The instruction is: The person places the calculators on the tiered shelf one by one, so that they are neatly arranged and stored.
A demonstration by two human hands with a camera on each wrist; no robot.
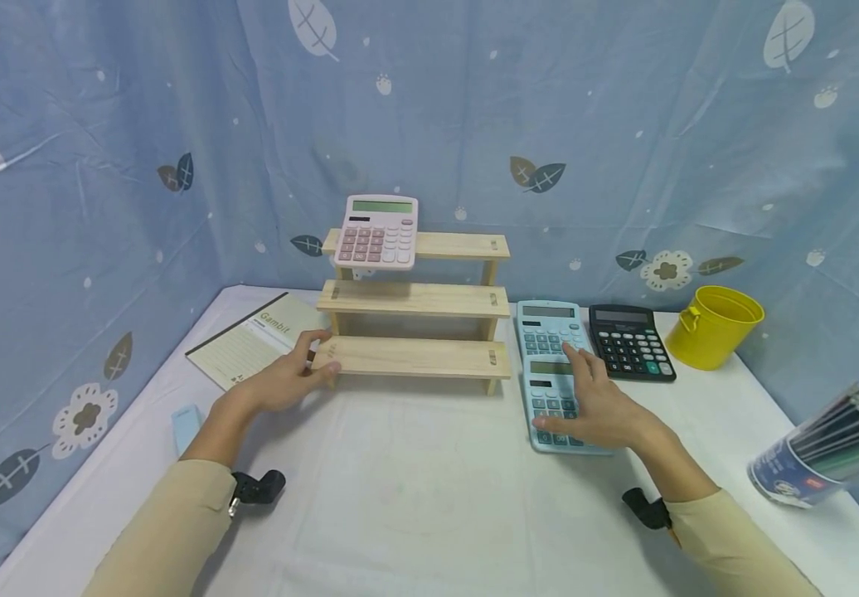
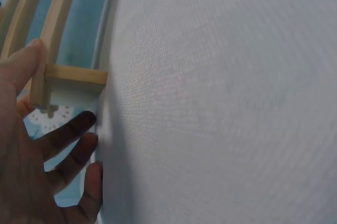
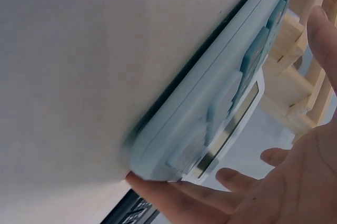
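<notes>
Lying flat on the white counter (image 1: 414, 489), the near blue calculator (image 1: 558, 406) points its long side away from the person, screen end far. The right hand (image 1: 597, 406) rests on it with straight fingers, thumb at its near left edge. A second blue calculator (image 1: 549, 329) touches its far end. The left hand (image 1: 288, 377) holds the wooden shelf's (image 1: 414, 356) lowest step, fingers loosely curled around its left end. Bare counter lies in front.

Both arms reach forward, left hand (image 1: 285, 379) loosely curled, right hand (image 1: 595, 406) flat with fingers spread.
</notes>
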